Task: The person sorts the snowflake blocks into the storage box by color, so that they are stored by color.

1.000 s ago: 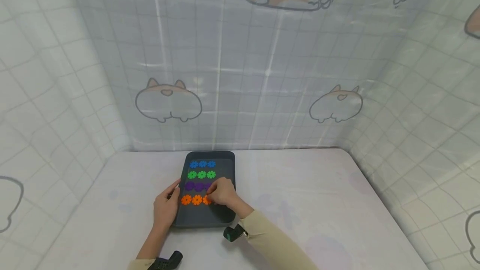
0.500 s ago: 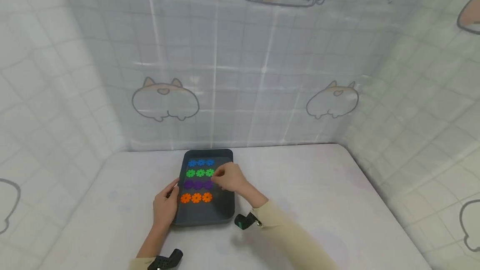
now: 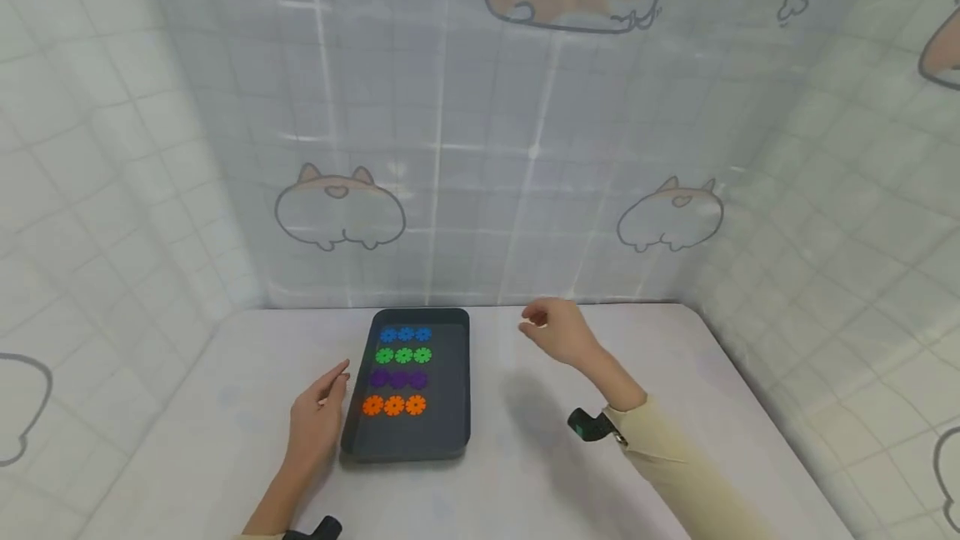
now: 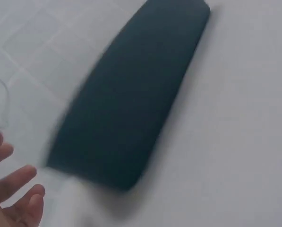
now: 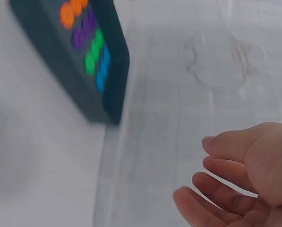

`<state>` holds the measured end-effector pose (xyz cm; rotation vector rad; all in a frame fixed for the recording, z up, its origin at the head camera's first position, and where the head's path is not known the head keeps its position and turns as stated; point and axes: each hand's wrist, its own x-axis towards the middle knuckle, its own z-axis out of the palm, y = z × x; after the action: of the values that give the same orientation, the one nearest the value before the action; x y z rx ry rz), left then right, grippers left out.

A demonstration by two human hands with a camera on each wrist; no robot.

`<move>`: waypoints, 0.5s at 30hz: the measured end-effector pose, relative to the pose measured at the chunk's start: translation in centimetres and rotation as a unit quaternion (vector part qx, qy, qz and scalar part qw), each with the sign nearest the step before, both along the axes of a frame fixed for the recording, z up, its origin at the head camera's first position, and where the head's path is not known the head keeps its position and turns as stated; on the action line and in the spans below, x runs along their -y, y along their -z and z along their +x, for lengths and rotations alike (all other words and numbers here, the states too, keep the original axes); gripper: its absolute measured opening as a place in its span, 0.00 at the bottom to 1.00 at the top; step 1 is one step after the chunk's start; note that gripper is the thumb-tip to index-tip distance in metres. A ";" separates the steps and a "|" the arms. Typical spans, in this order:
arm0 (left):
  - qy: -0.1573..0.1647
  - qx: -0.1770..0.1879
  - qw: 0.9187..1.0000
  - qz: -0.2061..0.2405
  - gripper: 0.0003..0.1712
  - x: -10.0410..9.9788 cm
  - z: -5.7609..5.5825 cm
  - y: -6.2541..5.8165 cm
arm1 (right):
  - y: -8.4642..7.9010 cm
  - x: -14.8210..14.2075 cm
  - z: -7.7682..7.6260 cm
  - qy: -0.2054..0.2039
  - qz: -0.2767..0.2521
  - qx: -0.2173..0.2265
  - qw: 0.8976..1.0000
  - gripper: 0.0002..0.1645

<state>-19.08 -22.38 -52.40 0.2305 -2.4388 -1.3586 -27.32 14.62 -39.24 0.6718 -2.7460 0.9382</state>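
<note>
A dark grey rectangular tray [image 3: 420, 438] lies lengthwise on the table. Across it run rows of three flower-shaped discs each: blue [image 3: 406, 334] at the back, then green [image 3: 403, 355], purple [image 3: 399, 379] and orange [image 3: 393, 406] discs. Just left of the tray is my left hand [image 3: 315, 423], apart from its wall, fingers loose and holding nothing. The left wrist view is blurred and shows the tray's outer side [image 4: 126, 99] beyond the fingertips. To the right of the tray my right hand [image 3: 564, 336] hovers above the table, its relaxed fingers [image 5: 226, 196] holding nothing.
A white table [image 3: 525, 473] carries the tray left of its middle. Grid-patterned sheets with cartoon dogs hang behind it [image 3: 487, 223] and on both sides. Black wrist cameras sit on both forearms, the right one [image 3: 589, 425] fully visible.
My right hand has left the orange discs and moved off the tray to the right, nothing in its fingers. My left hand has let go of the tray's left edge and shifted slightly left.
</note>
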 end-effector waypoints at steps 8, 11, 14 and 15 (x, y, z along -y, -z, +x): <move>0.064 -0.084 0.957 -0.271 0.19 5.4 1.7 -7.2 | 0.5 -7.4 0.2 0.070 0.066 -0.045 0.994 0.22; 0.071 -0.082 0.925 -0.364 0.22 7.5 2.0 -9.6 | 1.0 -9.2 0.6 0.087 0.097 -0.051 0.990 0.27; 0.061 -0.070 0.904 -0.417 0.25 9.2 2.5 -10.9 | 1.6 -10.4 0.8 0.094 0.121 -0.065 0.986 0.33; 0.056 -0.065 0.900 -0.427 0.27 9.7 2.7 -11.0 | 1.9 -10.8 0.9 0.095 0.129 -0.071 0.985 0.34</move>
<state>-16.39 -32.03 -41.39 -0.2170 -2.6893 -0.2165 -26.38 25.44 -41.11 0.4794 -2.7659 0.4810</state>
